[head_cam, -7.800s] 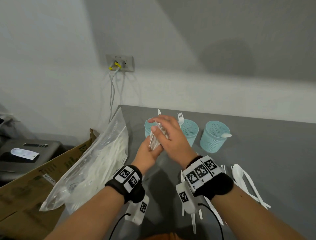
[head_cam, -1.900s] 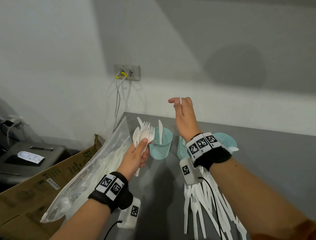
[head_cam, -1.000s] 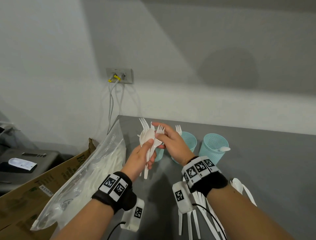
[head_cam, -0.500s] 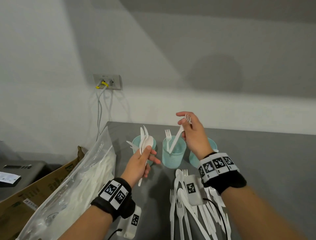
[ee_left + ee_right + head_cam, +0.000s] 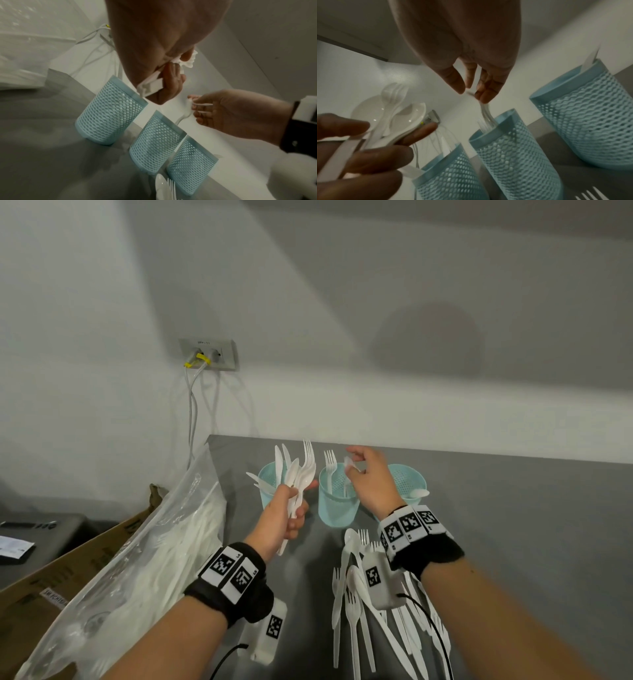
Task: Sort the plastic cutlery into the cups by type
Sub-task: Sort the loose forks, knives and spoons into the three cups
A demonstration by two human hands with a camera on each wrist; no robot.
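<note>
Left hand: the left hand [image 5: 286, 513] grips a mixed bundle of white plastic cutlery [image 5: 296, 474], fanned upright just left of the middle cup [image 5: 337, 501].
Right hand: the right hand [image 5: 368, 477] hovers over the middle cup, fingertips pinching a white fork [image 5: 485, 115] that stands inside it.
Cups: 3 teal mesh cups stand in a row; a spoon [image 5: 418, 493] rests in the cup right of the middle cup.
Loose cutlery: a pile [image 5: 363, 604] lies on the grey table [image 5: 531, 542], nearer the person than the middle cup.
</note>
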